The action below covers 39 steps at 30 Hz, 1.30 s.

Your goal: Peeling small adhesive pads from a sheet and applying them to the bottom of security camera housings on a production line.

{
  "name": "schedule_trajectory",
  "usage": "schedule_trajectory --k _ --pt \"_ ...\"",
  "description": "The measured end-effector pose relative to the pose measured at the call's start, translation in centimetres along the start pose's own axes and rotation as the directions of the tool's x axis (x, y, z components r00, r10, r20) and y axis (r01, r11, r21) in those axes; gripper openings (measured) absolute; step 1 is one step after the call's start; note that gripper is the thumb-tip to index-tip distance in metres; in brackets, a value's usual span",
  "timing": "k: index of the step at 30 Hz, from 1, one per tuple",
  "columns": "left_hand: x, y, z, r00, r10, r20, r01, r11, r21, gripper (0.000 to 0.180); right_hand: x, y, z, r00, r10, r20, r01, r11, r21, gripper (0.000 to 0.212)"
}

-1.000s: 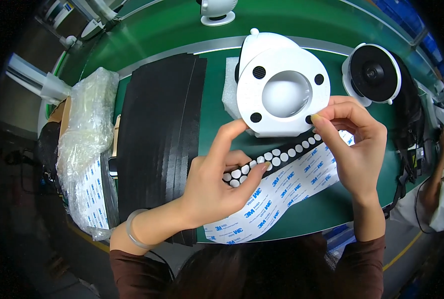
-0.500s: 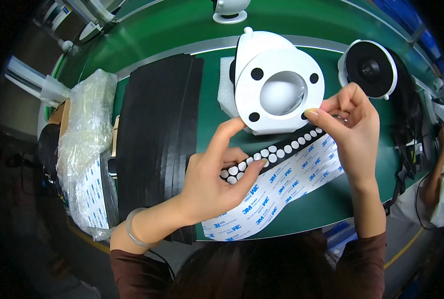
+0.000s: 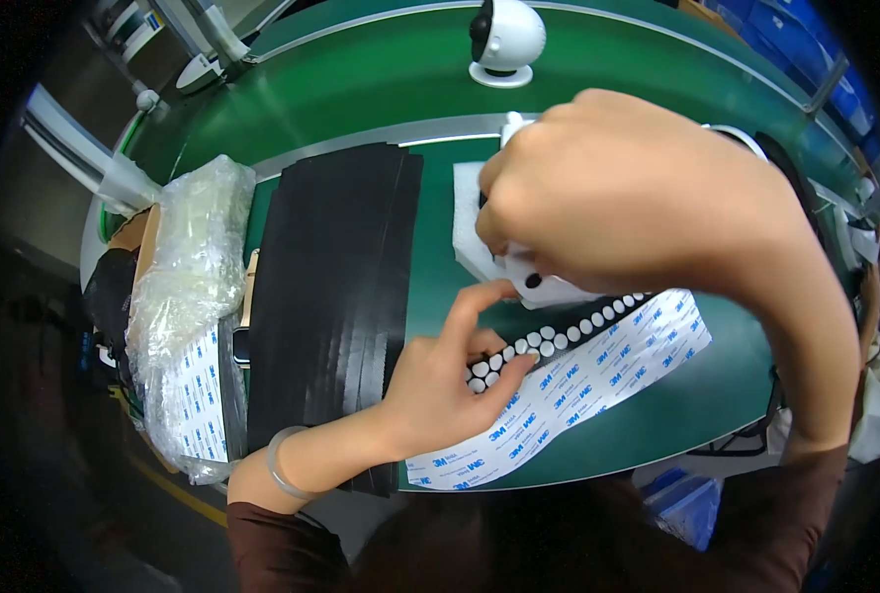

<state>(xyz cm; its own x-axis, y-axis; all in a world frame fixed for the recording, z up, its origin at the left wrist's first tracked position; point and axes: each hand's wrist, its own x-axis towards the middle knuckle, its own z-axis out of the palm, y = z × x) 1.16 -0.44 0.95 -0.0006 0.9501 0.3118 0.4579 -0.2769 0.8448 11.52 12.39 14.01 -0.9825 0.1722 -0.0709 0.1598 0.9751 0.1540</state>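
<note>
1. Moved since the earlier frame: right hand (image 3: 608, 193), from the near right rim of the white device (image 3: 571, 292) to a place above it, hiding most of it from me. Left hand (image 3: 440, 385) keeps to the dotted strip (image 3: 599, 321).

2. Landmark: black sheet stack (image 3: 341, 267). White device: right of the stack, with a foam block (image 3: 468, 227) between. Dotted strip: right of the stack's nearer half, slanting up and away from it.

3. Right hand, state: fingers curled downward, knuckles towards me; what they grasp, if anything, I cannot tell. Left hand, state: thumb and fingers pinching the strip's end nearest the stack; index finger reaching to the device's edge, contact unclear to me.

4. Handling, white device: I judge it light, stiff and smooth, apt to slide or roll; I would take it by its outer rim, clear of the pads.

5. Handling, dotted strip: I judge it thin and bendable, its dots small and fiddly; I would hold the black margin.

6. Appearance, white device: matt white, rounded, one round black pad (image 3: 533, 281) in my view. Dotted strip: black, narrow, white discs in rows, doubled towards the stack, single farther off.
</note>
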Motion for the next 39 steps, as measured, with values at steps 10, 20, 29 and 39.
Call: schedule_trajectory --k 10,20,29,39 --pt "-0.5 0.4 -0.6 0.994 -0.094 0.047 0.078 0.959 0.272 0.052 9.0 10.4 3.7 0.878 0.252 -0.407 -0.038 0.884 0.467 0.016" --pt "-0.5 0.3 -0.7 0.998 0.019 0.056 -0.031 0.975 0.221 0.023 15.2 14.8 14.9 0.685 0.087 -0.724 -0.172 0.984 -0.044 0.004" --pt "-0.2 0.3 0.0 0.998 0.026 0.054 -0.039 0.965 0.258 0.022 10.5 15.1 16.5 0.823 0.446 -0.352 -0.409 0.895 0.177 0.048" --pt "0.3 0.9 -0.7 0.967 -0.226 0.122 0.194 0.954 0.227 0.025 -12.5 7.2 11.8 0.271 0.458 -0.847 -0.397 0.855 0.335 0.089"
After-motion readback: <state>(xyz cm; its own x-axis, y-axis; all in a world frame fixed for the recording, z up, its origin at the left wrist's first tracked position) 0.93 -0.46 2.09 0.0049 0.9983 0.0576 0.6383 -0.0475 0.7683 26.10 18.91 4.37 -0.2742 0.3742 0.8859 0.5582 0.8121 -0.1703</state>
